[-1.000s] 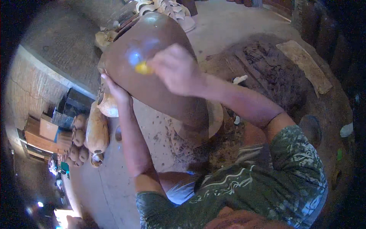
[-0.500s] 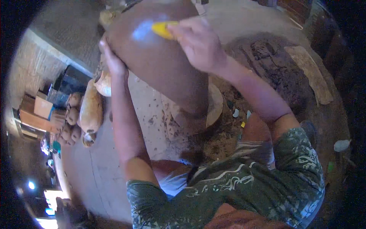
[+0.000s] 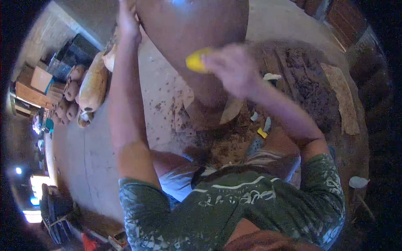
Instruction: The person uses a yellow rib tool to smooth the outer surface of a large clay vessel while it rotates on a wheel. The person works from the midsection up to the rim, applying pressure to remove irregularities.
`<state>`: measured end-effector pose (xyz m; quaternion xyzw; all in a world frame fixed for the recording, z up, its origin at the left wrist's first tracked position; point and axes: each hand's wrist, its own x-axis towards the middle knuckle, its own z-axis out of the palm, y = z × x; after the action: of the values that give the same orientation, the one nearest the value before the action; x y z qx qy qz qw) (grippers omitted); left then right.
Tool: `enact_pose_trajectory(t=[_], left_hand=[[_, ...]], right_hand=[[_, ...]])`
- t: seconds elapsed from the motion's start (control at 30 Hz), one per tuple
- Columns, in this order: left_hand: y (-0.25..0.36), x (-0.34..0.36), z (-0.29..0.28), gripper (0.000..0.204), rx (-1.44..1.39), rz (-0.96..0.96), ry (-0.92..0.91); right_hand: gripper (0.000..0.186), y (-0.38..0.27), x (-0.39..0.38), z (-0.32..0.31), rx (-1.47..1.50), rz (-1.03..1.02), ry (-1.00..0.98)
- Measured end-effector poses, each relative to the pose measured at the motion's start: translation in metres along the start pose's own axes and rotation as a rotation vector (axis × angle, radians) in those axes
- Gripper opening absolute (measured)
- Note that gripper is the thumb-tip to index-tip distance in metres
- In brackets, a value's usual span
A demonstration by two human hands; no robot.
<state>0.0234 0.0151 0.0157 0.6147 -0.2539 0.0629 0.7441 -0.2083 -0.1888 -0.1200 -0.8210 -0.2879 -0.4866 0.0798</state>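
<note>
A tall brown clay vessel point(image 3: 192, 29) with a glossy highlight near the top narrows down onto a round base point(image 3: 230, 111) on the floor. My left hand point(image 3: 129, 21) is at its upper left side, near the top edge of the picture, partly out of view, so its finger shape is hidden. My right hand point(image 3: 232, 69), blurred by motion, grips a yellow tool point(image 3: 194, 62) against or very close to the vessel's lower right part; contact is unclear. A small yellow piece point(image 3: 262, 133) and pale scraps point(image 3: 253, 116) lie on the floor below my right hand.
Along the left stand several clay pots point(image 3: 71, 92), a long pale vessel point(image 3: 92, 83), wooden boxes point(image 3: 32, 94) and a dark bin. Dark clay point(image 3: 303, 90) and a long board point(image 3: 343, 100) lie on the right. A chair-like dark object point(image 3: 56, 211) is at lower left.
The view has shifted, with the vessel and my left hand now higher in the picture. My right hand with the yellow tool has moved down the vessel toward its narrower lower part.
</note>
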Motion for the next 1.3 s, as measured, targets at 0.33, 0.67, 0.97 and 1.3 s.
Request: enact_pose_trajectory(t=[0.33,0.67,0.97,1.3], left_hand=[[0.003,-0.020,0.028,0.077,0.206,0.214,-0.126],[-0.004,-0.005,-0.002,0.078,-0.252,-0.084,-0.286],[-0.012,-0.011,0.023,0.076,-0.156,0.099,-0.243],[-0.016,-0.013,0.008,0.073,-0.388,0.041,-0.250]], right_hand=[[0.035,-0.008,-0.063,0.039,-0.199,0.050,-0.108],[0.022,0.024,-0.004,-0.001,0.055,0.125,0.132],[0.035,0.024,-0.072,0.037,-0.155,-0.040,-0.018],[0.031,0.032,0.042,-0.023,-0.029,-0.022,0.229]])
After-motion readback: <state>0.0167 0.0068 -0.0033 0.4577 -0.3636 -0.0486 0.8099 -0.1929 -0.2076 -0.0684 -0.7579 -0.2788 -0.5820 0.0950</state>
